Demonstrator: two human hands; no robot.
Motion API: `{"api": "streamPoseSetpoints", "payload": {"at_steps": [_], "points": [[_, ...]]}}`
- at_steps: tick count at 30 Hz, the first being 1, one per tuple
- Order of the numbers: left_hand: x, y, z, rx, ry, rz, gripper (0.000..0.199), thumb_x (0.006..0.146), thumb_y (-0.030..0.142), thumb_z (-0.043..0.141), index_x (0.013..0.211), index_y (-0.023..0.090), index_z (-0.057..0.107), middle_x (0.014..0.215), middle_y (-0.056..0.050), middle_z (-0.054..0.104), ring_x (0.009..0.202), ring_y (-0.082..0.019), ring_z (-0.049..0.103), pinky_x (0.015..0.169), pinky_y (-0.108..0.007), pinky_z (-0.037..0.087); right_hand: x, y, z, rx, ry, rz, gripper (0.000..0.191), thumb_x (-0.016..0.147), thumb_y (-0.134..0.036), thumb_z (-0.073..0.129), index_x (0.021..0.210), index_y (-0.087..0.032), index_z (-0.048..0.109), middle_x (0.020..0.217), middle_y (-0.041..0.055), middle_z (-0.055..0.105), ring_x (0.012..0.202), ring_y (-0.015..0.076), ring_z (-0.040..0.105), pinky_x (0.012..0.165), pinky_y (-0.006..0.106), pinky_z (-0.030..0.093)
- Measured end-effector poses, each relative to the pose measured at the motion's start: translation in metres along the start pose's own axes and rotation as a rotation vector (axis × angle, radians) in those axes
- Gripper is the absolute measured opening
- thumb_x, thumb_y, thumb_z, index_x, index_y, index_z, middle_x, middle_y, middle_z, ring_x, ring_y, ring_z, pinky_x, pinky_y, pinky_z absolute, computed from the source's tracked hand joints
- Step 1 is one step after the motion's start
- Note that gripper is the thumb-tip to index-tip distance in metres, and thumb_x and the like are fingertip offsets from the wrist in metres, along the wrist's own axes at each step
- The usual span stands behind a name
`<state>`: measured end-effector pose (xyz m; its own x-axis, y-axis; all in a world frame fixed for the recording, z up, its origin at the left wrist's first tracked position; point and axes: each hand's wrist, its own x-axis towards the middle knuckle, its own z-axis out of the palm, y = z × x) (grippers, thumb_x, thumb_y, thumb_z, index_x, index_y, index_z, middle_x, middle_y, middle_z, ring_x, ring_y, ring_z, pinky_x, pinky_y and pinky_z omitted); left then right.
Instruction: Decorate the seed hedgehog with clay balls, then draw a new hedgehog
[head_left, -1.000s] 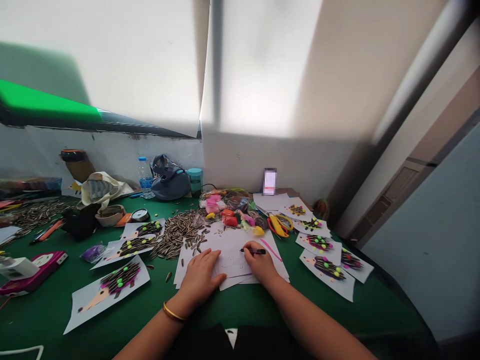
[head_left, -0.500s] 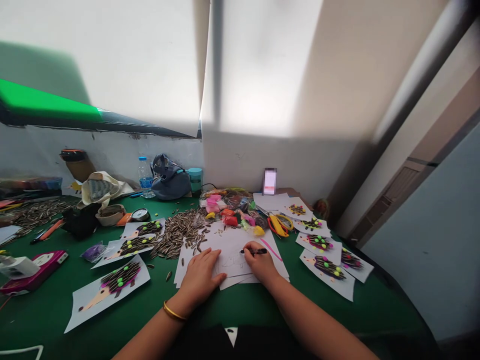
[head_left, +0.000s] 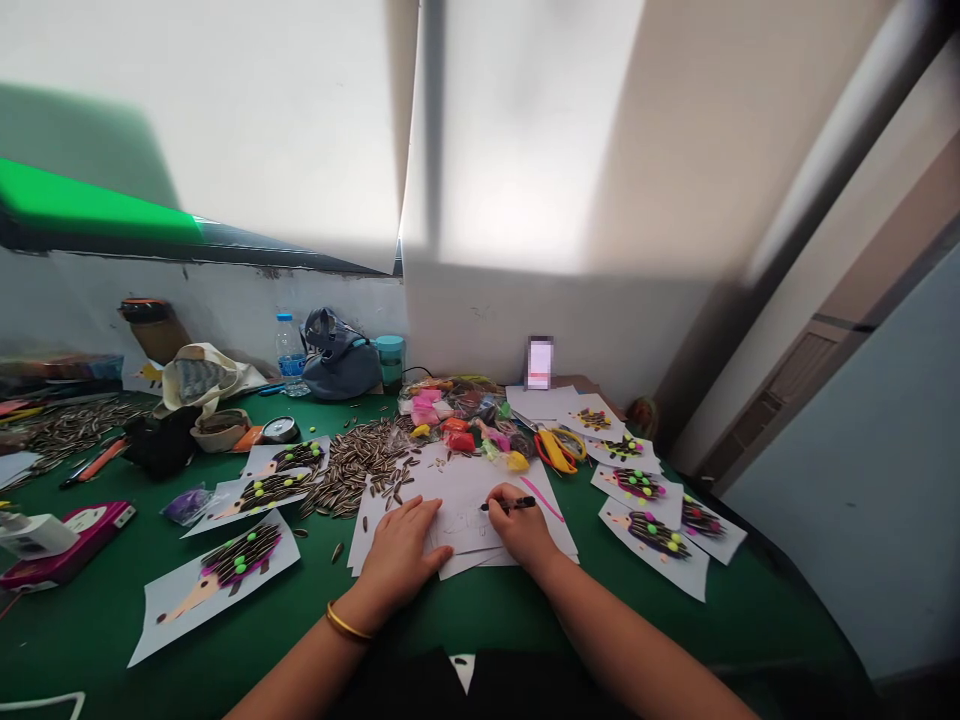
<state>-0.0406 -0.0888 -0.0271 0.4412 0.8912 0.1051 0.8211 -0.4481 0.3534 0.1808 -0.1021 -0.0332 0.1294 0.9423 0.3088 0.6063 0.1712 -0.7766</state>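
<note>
My right hand [head_left: 521, 530] is closed around a black pen [head_left: 517, 503], its tip at a white sheet of paper [head_left: 469, 480]. Thin outline strokes show on the sheet between my hands. My left hand [head_left: 401, 550] lies flat on the paper's left side, fingers stretched out and thumb pointing toward the drawing. More white sheets lie underneath. A pink strip [head_left: 541, 498] rests on the paper just right of my right hand. Striped sunflower seeds [head_left: 364, 465] form a pile that spills onto the sheets' upper left.
Bags of coloured clay [head_left: 457, 430] lie beyond the paper, beside yellow-handled scissors [head_left: 556, 450]. Seed-covered hedgehog pictures flank me, one at left [head_left: 240, 565] and another at right [head_left: 652, 540]. A phone [head_left: 539, 362] stands against the wall. A water bottle [head_left: 289, 355] stands near a blue bag [head_left: 339, 360].
The pen tip has shifted very slightly down the sheet with my right hand. My left hand has stayed in place.
</note>
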Motion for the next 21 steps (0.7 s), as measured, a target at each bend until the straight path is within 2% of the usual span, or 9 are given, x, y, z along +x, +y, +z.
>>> {"api": "streamPoseSetpoints", "payload": {"at_steps": [4, 10, 16, 21], "points": [[-0.0001, -0.0004, 0.0005, 0.005, 0.002, 0.006, 0.065, 0.078, 0.043, 0.062, 0.138, 0.024, 0.046, 0.143, -0.006, 0.050, 0.137, -0.027, 0.035, 0.111, -0.042, 0.025, -0.0002, -0.0008, -0.0004, -0.018, 0.002, 0.028, 0.015, 0.080, -0.024, 0.046, 0.074, -0.023, 0.060, 0.074, 0.0003, 0.066, 0.072, 0.0190, 0.060, 0.063, 0.028, 0.042], [-0.0001, -0.0006, 0.0008, 0.015, 0.006, 0.008, 0.065, 0.078, 0.043, 0.062, 0.138, 0.023, 0.046, 0.143, -0.005, 0.050, 0.137, -0.027, 0.034, 0.111, -0.042, 0.025, -0.0016, -0.0004, -0.0017, 0.030, 0.031, -0.004, 0.016, 0.080, -0.023, 0.046, 0.073, -0.022, 0.059, 0.072, 0.0006, 0.063, 0.071, 0.0179, 0.059, 0.064, 0.027, 0.042], [0.0000, 0.0021, -0.0020, 0.022, -0.004, 0.003, 0.065, 0.079, 0.043, 0.062, 0.138, 0.023, 0.046, 0.142, -0.006, 0.050, 0.137, -0.027, 0.035, 0.111, -0.041, 0.025, -0.0021, -0.0016, -0.0002, -0.002, -0.029, 0.004, 0.015, 0.080, -0.023, 0.047, 0.074, -0.023, 0.060, 0.075, 0.0001, 0.065, 0.075, 0.0177, 0.059, 0.067, 0.026, 0.042], [0.0002, 0.0014, -0.0011, 0.030, 0.001, 0.003, 0.065, 0.078, 0.043, 0.062, 0.138, 0.023, 0.046, 0.142, -0.005, 0.050, 0.137, -0.027, 0.035, 0.111, -0.042, 0.025, -0.0009, -0.0012, 0.0006, -0.004, -0.029, 0.022, 0.015, 0.080, -0.024, 0.047, 0.073, -0.023, 0.061, 0.074, 0.0000, 0.066, 0.073, 0.0178, 0.059, 0.065, 0.026, 0.042]]}}
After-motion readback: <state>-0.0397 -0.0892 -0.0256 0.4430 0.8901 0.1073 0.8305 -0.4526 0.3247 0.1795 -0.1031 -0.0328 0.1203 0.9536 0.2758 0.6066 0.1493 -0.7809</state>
